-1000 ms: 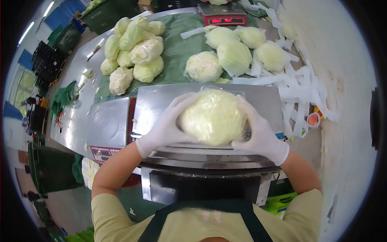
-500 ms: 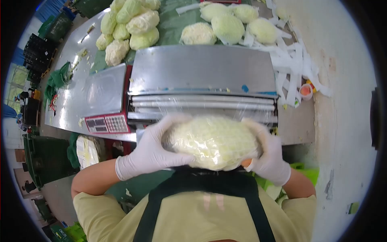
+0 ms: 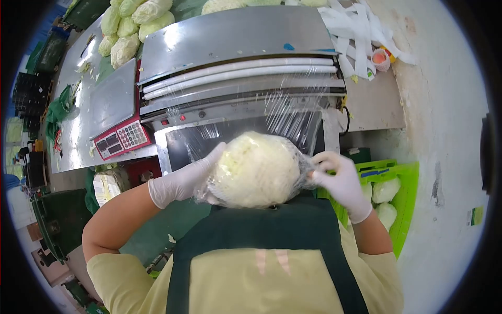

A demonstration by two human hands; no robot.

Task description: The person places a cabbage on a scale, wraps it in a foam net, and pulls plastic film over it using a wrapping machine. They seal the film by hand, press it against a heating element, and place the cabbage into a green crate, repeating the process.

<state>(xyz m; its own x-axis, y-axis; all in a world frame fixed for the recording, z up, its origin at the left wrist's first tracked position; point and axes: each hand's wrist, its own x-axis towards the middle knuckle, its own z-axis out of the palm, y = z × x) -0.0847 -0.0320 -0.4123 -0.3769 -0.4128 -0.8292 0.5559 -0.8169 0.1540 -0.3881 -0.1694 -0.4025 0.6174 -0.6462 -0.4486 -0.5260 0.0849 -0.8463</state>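
A pale green cabbage (image 3: 256, 170) in clear cling film sits close against my apron, over the front of the wrapping machine (image 3: 235, 34). My gloved left hand (image 3: 185, 180) is closed round its left side; some of the fingers are hidden behind it. At the right end of the cabbage, my gloved right hand (image 3: 337, 180) pinches the gathered film. A stretched sheet of cling film (image 3: 290, 118) still joins the cabbage to the machine's rollers (image 3: 240, 76).
A red-framed scale (image 3: 121, 138) stands left of the machine. Behind are piled cabbages (image 3: 157, 26) and white foam strips (image 3: 361, 34). A bright green crate (image 3: 407, 193) holding cabbages is low at right, near the wall (image 3: 449, 141). A dark green bin (image 3: 63, 220) stands at left.
The cabbage has turned and come toward my body, drawing film out from the rollers. My right hand has gone from cupping the cabbage to pinching film at its side. The view has shifted.
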